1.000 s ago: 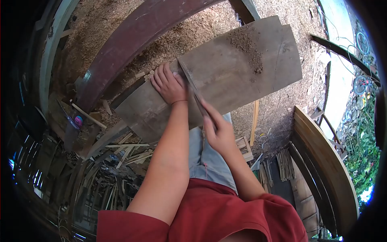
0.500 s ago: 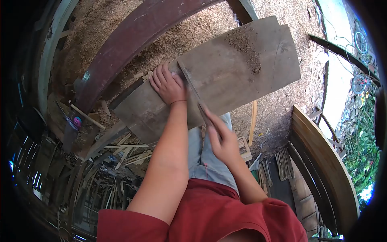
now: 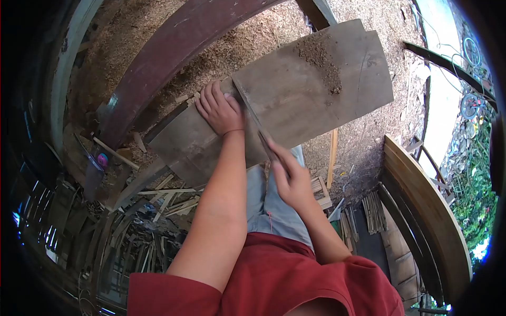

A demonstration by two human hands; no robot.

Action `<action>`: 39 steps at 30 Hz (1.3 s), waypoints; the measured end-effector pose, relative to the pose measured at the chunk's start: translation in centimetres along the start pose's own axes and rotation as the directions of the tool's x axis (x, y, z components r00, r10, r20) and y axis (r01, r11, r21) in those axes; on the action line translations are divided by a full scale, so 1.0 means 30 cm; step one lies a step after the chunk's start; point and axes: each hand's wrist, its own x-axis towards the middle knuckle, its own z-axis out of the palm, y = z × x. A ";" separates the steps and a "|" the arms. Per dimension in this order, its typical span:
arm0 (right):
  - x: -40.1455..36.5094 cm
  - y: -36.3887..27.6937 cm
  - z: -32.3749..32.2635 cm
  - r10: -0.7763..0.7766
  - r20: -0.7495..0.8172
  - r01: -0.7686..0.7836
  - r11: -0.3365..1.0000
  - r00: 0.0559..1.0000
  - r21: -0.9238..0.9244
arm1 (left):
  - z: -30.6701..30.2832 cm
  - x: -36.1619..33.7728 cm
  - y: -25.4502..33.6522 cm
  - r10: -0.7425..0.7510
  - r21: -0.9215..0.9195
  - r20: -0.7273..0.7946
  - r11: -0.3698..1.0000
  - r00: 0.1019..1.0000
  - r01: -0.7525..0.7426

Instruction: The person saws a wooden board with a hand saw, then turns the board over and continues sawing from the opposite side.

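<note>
Board lies ahead of both hands, long axis slanting from lower left to upper right of the view. Saw, so judged from a thin blade seen nearly edge-on, runs across it: tip by the far edge, handle past the near edge. Key relation: blade line roughly square to the board's length.

Right hand closed round the saw's handle, just off the near edge, above the trousers. From here the blade points forward and to the left, over the board. Handle mostly hidden by the fingers.

Left hand laid flat on the board, palm down, fingers extended, clasping nothing that shows. Sits just left of the blade, toward the far edge, thumb side nearest the saw; whether thumb touches metal, cannot tell. Left hand is nearer the tip, right hand is at the opposite end.

Longer stretch of board lies right of the blade; shorter one left, under the left hand. Brown crumbs on the upper right part, well apart from both hands. Curved beam beyond the far edge, shavings on the ground between. Depth of blade in wood: cannot tell.
</note>
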 end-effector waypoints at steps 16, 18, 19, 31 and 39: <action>-0.156 -0.070 -0.102 0.117 0.081 -0.115 0.993 0.990 -0.031 | -0.010 -0.001 0.009 -0.009 0.001 -0.005 1.000 1.000 0.009; -0.124 -0.088 -0.103 0.145 0.086 -0.142 0.989 0.986 -0.034 | -0.004 -0.001 0.003 -0.012 0.007 0.001 1.000 1.000 0.012; -0.084 -0.094 -0.086 0.169 0.085 -0.167 0.986 0.982 -0.028 | 0.000 -0.001 0.001 -0.004 0.013 0.003 1.000 1.000 0.004; -0.151 -0.078 -0.104 0.068 0.018 -0.066 0.995 0.998 -0.074 | -0.003 -0.007 0.009 -0.004 0.018 -0.005 1.000 1.000 0.005; 0.166 0.055 0.095 -0.011 -0.049 0.007 0.997 0.999 -0.081 | 0.003 -0.008 -0.003 0.005 0.027 -0.013 1.000 1.000 -0.005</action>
